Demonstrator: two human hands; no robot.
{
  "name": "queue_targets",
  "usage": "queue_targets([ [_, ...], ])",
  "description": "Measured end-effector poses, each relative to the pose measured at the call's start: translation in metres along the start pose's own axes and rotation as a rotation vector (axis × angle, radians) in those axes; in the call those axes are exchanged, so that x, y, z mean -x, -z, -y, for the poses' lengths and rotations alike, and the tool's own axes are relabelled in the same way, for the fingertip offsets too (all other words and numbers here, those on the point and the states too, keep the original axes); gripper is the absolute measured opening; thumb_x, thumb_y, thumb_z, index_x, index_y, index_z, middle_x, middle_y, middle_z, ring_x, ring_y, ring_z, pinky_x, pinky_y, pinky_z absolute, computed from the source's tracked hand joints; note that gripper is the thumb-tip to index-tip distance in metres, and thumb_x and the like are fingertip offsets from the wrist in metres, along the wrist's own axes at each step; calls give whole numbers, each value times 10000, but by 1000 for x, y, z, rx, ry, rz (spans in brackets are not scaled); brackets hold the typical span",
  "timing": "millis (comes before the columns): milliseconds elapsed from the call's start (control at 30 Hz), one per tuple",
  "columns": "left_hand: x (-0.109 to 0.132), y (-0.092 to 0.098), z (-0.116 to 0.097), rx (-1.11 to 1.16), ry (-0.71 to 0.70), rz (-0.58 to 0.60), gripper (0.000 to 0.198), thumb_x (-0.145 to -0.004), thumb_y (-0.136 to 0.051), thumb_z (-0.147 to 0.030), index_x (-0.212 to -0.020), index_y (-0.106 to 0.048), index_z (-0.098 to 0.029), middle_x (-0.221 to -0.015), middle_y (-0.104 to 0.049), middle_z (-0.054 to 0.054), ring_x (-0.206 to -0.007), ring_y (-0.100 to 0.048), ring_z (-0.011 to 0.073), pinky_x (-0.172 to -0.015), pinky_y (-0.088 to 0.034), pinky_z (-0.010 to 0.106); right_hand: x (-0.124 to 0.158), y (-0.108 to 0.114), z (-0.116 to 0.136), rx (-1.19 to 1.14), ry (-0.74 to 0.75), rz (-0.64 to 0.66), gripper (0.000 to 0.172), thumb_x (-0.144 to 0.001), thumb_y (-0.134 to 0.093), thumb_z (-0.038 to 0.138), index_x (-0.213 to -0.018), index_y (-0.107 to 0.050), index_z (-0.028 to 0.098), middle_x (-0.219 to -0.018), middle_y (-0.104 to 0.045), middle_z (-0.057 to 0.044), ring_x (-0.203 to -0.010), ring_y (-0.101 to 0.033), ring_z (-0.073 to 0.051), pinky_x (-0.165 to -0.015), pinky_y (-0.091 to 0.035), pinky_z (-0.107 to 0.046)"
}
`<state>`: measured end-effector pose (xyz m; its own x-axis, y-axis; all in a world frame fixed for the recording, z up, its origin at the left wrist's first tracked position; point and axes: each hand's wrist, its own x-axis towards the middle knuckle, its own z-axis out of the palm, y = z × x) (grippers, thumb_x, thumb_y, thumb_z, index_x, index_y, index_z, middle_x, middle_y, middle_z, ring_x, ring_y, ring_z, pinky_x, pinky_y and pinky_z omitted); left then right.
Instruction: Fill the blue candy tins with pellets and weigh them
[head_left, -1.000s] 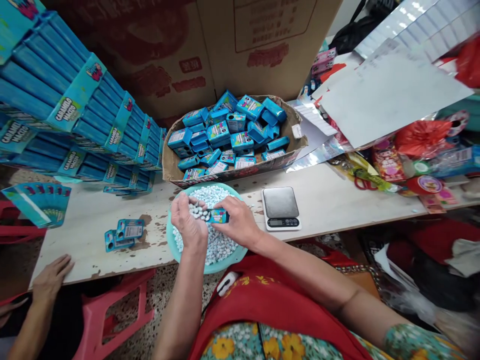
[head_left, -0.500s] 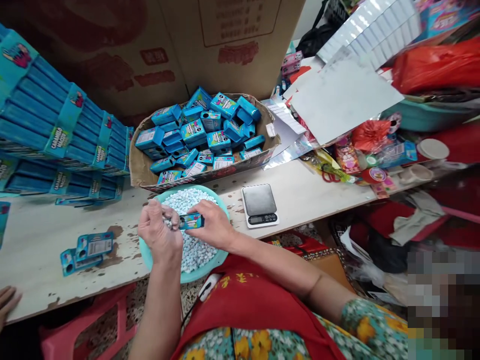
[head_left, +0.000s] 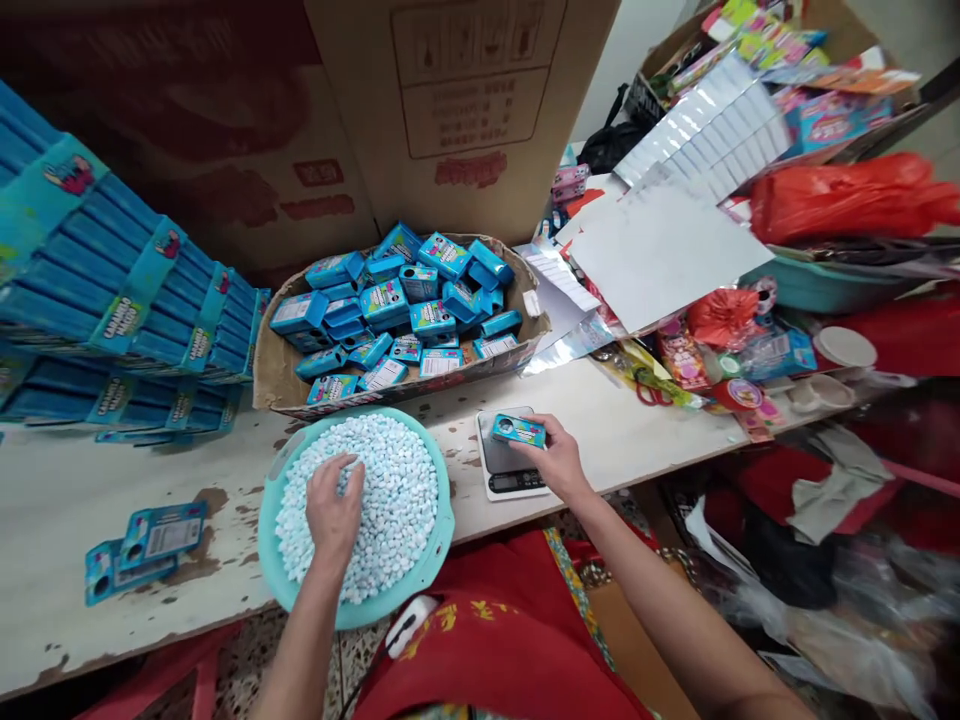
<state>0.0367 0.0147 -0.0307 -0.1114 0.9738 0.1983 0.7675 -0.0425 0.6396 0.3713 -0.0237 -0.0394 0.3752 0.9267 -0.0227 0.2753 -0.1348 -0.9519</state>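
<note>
My left hand (head_left: 334,505) rests on the pale blue and white candies (head_left: 394,500) in a round turquoise basin (head_left: 445,505), its fingers apart. In my right hand (head_left: 556,458) is a small blue box (head_left: 519,431) with a round dark hole at one end, held between thumb and fingers over the digital scale (head_left: 495,460). Whether the box touches the scale's plate is hard to tell. Behind the basin, a long cardboard tray (head_left: 337,402) contains many similar blue boxes.
Stacked display cartons (head_left: 127,270) of blue packets stand at the left. Two flat blue boxes (head_left: 163,533) lie on the table (head_left: 45,530) near them. White cards (head_left: 660,250), a red bag (head_left: 847,195) and mixed packaging crowd the right side.
My right hand has moved right with the blue box, from above the basin to the scale. My left hand has lowered onto the candies and opened. The other person's hand has left the view.
</note>
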Motion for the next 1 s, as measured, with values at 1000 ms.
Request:
queue_targets([
  [1000,-176,14,-66,-199,-116,225,412,-659,-756,-368,-958,-587,-142,-912,-644,53,-1064,-563,368,-983,-307,636,53,52,36,-25,-69,-325,250,-796,-658,361,-988,-636,202,-989,-642,-67,-917,-604,-188,-895,-477,-388],
])
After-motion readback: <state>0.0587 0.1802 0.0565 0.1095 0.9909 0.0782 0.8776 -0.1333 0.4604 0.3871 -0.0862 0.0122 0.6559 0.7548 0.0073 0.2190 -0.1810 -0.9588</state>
